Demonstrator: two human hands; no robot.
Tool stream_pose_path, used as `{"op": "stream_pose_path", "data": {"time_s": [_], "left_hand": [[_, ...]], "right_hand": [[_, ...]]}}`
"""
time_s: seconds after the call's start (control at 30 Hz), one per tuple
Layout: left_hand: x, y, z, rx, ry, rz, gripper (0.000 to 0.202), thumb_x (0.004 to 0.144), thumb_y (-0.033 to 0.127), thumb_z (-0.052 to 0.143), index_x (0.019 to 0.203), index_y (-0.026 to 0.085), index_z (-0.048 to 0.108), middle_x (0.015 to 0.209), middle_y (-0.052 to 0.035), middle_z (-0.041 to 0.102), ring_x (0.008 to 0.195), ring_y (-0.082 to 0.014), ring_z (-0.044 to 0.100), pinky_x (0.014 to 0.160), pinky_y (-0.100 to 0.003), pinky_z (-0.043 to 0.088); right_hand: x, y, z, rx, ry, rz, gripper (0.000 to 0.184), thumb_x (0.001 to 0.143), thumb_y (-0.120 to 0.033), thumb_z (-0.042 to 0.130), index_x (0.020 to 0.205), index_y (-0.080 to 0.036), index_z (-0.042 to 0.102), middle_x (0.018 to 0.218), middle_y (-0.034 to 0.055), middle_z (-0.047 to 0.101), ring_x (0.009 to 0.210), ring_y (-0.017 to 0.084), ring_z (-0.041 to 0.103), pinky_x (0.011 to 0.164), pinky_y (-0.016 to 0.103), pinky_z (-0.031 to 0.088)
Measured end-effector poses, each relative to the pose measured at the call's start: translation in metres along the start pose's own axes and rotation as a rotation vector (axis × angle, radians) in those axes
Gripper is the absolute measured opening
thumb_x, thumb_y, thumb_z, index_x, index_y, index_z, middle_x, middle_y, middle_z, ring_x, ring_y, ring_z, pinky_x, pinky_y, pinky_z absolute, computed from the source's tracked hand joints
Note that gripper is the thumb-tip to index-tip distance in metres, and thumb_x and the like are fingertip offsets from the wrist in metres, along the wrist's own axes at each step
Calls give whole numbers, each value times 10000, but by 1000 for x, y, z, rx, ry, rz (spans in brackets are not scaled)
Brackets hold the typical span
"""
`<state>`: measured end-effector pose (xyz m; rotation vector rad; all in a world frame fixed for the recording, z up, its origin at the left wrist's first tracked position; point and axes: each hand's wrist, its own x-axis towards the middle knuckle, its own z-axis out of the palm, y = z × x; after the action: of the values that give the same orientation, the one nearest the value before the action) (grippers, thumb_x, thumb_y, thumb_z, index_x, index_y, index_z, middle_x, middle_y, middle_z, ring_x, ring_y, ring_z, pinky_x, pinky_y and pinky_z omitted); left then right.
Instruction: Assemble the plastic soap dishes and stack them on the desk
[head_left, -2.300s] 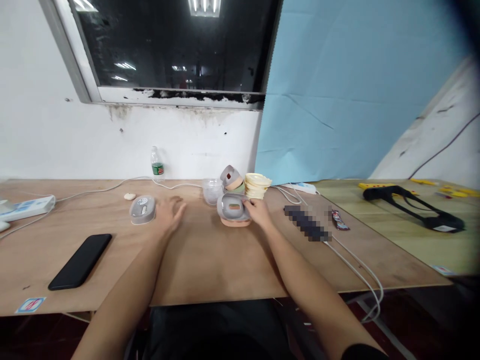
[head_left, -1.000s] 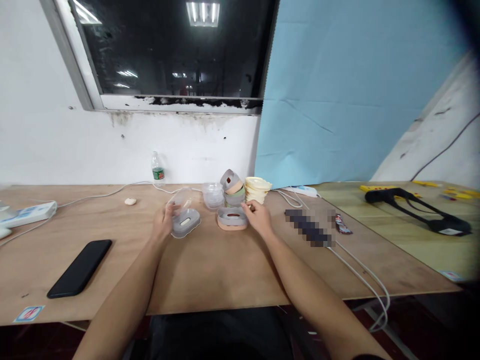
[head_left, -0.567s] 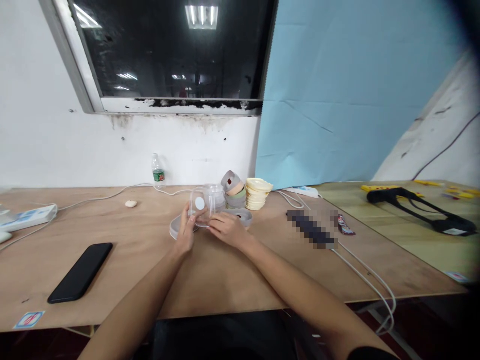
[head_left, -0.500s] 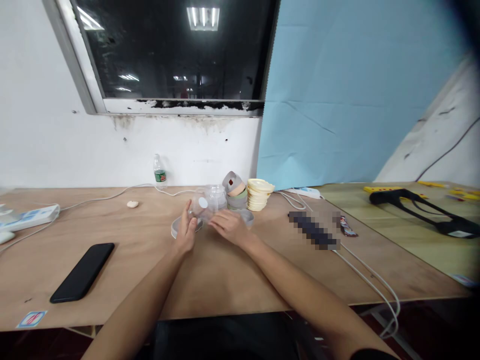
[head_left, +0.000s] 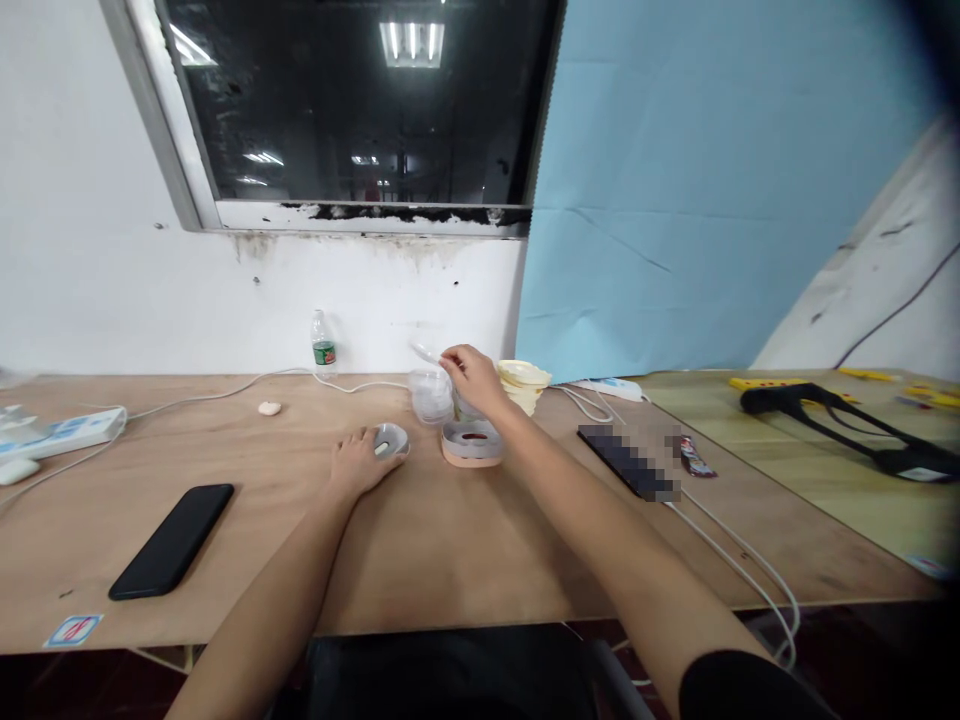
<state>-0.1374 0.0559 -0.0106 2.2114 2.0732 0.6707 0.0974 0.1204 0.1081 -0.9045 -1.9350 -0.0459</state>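
Two bare hands at work above a wooden counter. The right hand pinches the edge of a clear cover between thumb and fingers, holding it tilted above a clear stack; motion blurs the outline of the cover. The left hand lies against the grey container, its thumb spread from its fingers around the near and left sides; whether it grips cannot be told. The container rests on the counter, a pale oblong mark visible inside. To its right, and apart from it, sits a peach-and-grey container, just in front of the clear stack. Behind the right forearm rises a cream stack, partly hidden. A labelled bottle stands near the wall, and a black phone lies at the left.
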Motion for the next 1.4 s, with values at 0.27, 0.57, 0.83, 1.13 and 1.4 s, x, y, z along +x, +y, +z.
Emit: {"op": "stream_pose_path", "data": {"time_s": [0.27, 0.57, 0.83, 1.13, 1.4], "left_hand": [[-1, 3, 2, -16, -12, 22, 745, 696, 598, 621, 1292, 186, 447, 1181, -148, 575, 1091, -324, 536, 884, -388, 405], [4, 20, -6, -800, 205, 22, 637, 732, 518, 643, 1248, 175, 496, 1240, -129, 574, 1118, -274, 558, 942, -405, 431], [8, 92, -5, -1329, 326, 126, 516, 827, 492, 561, 1242, 202, 464, 1287, -111, 534, 1172, -233, 530, 961, -365, 440], [6, 117, 26, -1354, 438, -6, 502, 874, 583, 413, 1175, 191, 502, 1090, -72, 595, 1016, -205, 569, 884, -321, 445], [-4, 115, 30, -1344, 570, -13, 519, 870, 602, 408, 1144, 172, 509, 1042, -73, 581, 967, -199, 561, 863, -297, 447]], "right_hand": [[-1, 7, 4, -172, -222, -73, 199, 843, -137, 490, 949, -176, 654, 982, 74, 637, 908, 185, 571, 823, 315, 417], [-75, -23, 5, 53, -176, -124, 166, 882, -228, 507, 967, -207, 647, 915, 44, 659, 823, 163, 589, 758, 285, 450], [-103, -31, 8, 113, -253, -150, 197, 831, -377, 606, 924, -203, 600, 824, 27, 623, 690, 141, 547, 667, 261, 429], [-125, -18, -1, 189, -119, -133, 125, 925, -269, 427, 877, -217, 530, 844, 52, 576, 830, 175, 539, 752, 303, 439], [-125, -27, 1, 378, -53, -43, 145, 923, -323, 450, 863, -214, 523, 853, 50, 551, 826, 174, 532, 755, 320, 447]]}}
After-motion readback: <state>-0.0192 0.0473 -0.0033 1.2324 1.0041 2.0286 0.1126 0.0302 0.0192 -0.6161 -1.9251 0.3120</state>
